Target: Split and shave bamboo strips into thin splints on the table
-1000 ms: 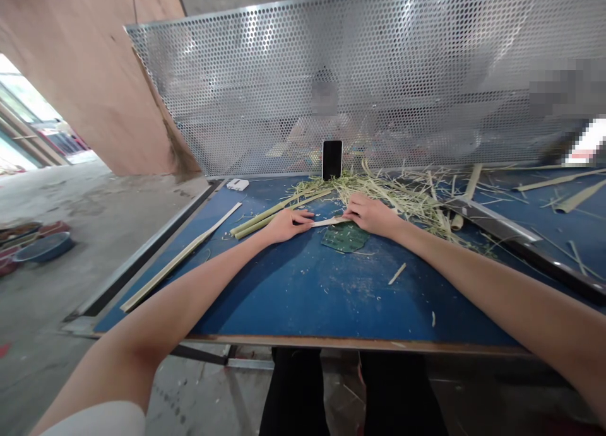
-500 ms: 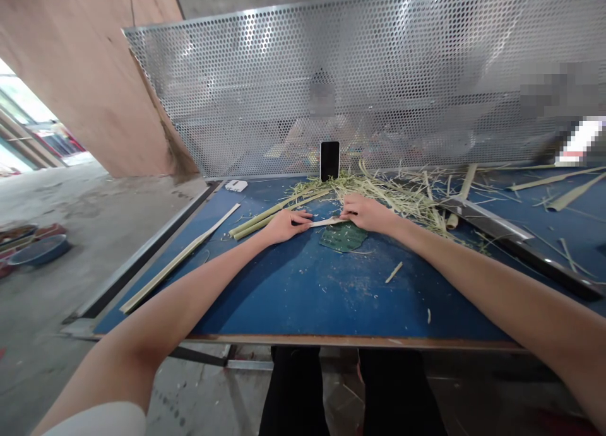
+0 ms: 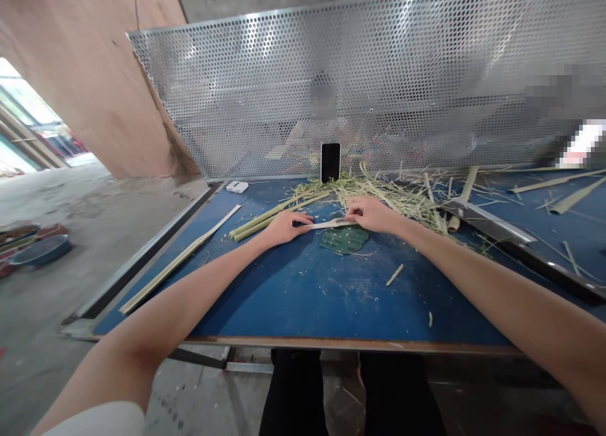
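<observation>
A narrow pale strip (image 3: 326, 224), which looks like split bamboo, lies between my two hands just above the blue tabletop. My left hand (image 3: 290, 226) pinches its left end between thumb and fingers. At the right end my right hand (image 3: 372, 214) is closed, fingertips pressed together; a thin greyish edge shows by them, too small to name for sure. Beneath the strip and the right fingers lies a dark green leaf-like pad (image 3: 344, 239), sprinkled with pale shavings. Two green bamboo stalks (image 3: 265, 220) rest just behind my left hand.
A pile of green-white shavings (image 3: 402, 195) spreads behind my right hand. A phone (image 3: 330, 162) leans on the perforated metal panel (image 3: 265, 95). A large dark-handled knife (image 3: 525, 243) lies right, near more bamboo pieces (image 3: 577, 195). A long strip (image 3: 180, 259) lies left, near a white object (image 3: 237, 187).
My right hand has slid slightly to the right along the strip, so more of the strip shows between the hands. My left hand stays about where it was.
</observation>
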Demonstrator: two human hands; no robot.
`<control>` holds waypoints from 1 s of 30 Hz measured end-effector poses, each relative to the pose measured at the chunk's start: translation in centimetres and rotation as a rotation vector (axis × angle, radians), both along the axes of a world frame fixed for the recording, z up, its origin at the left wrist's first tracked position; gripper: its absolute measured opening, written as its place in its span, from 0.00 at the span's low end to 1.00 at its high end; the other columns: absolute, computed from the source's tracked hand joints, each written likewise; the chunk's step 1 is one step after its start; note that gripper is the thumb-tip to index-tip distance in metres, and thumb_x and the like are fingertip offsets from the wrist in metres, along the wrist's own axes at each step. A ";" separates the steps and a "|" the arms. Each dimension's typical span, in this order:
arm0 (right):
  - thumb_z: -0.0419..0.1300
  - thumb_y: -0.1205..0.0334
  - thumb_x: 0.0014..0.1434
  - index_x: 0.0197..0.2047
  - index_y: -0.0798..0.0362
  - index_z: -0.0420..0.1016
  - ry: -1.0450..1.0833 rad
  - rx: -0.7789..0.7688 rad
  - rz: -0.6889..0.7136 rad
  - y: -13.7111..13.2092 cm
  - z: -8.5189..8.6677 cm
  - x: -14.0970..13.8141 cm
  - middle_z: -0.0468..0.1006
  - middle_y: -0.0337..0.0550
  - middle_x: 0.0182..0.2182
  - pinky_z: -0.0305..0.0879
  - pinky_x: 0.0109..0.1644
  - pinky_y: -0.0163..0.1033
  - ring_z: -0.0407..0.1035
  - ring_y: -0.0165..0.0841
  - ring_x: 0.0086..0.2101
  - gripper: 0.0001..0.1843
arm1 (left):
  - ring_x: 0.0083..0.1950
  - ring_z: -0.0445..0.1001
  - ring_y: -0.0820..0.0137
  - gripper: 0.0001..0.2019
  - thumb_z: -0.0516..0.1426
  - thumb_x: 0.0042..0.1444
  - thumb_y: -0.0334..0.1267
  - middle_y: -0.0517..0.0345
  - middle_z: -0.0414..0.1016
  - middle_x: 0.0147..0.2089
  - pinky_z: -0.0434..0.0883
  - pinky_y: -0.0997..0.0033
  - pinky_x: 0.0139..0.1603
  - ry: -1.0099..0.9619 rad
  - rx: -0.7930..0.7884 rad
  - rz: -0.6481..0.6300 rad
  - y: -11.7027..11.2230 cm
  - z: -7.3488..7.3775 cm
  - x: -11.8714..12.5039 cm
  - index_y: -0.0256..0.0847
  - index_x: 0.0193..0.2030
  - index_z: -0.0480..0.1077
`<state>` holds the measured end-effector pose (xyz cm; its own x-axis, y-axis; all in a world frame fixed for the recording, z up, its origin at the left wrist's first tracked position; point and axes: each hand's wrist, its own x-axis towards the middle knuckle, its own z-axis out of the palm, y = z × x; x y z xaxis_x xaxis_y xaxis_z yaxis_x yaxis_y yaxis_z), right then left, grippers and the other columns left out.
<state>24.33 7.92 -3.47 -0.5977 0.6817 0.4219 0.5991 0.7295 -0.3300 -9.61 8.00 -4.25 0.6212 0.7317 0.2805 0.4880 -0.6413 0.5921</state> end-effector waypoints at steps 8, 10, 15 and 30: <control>0.58 0.53 0.75 0.43 0.49 0.82 0.023 0.197 -0.110 -1.1 -0.1 0.5 0.78 0.51 0.44 0.73 0.50 0.50 0.74 0.44 0.44 0.14 | 0.60 0.83 0.55 0.12 0.64 0.66 0.49 0.55 0.89 0.52 0.76 0.52 0.67 0.009 0.129 0.084 -0.9 0.0 0.4 0.49 0.47 0.87; 0.57 0.54 0.75 0.45 0.49 0.82 0.023 0.203 -0.091 -1.2 0.0 0.4 0.77 0.52 0.45 0.73 0.53 0.52 0.74 0.45 0.46 0.14 | 0.56 0.84 0.55 0.12 0.64 0.66 0.50 0.53 0.88 0.51 0.78 0.53 0.64 0.017 0.152 0.100 -1.2 0.1 0.5 0.49 0.46 0.87; 0.52 0.57 0.77 0.47 0.48 0.82 0.103 0.244 -0.049 -0.9 -0.2 0.7 0.77 0.53 0.46 0.71 0.56 0.55 0.73 0.46 0.48 0.16 | 0.53 0.83 0.56 0.12 0.63 0.67 0.49 0.51 0.88 0.48 0.78 0.55 0.61 0.021 0.195 0.105 -1.6 0.3 0.6 0.46 0.43 0.86; 0.46 0.49 0.78 0.43 0.48 0.74 0.216 0.231 -0.475 -0.6 -0.1 2.4 0.85 0.51 0.38 0.65 0.42 0.46 0.77 0.44 0.35 0.20 | 0.53 0.82 0.59 0.06 0.64 0.66 0.38 0.52 0.87 0.49 0.76 0.53 0.63 0.045 0.287 0.097 -1.7 0.1 0.7 0.44 0.40 0.83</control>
<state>26.76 7.31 -3.59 -0.1314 0.7299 0.6708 0.8156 0.4642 -0.3454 -8.90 6.33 -4.18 0.5691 0.6829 0.4581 0.5769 -0.7285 0.3694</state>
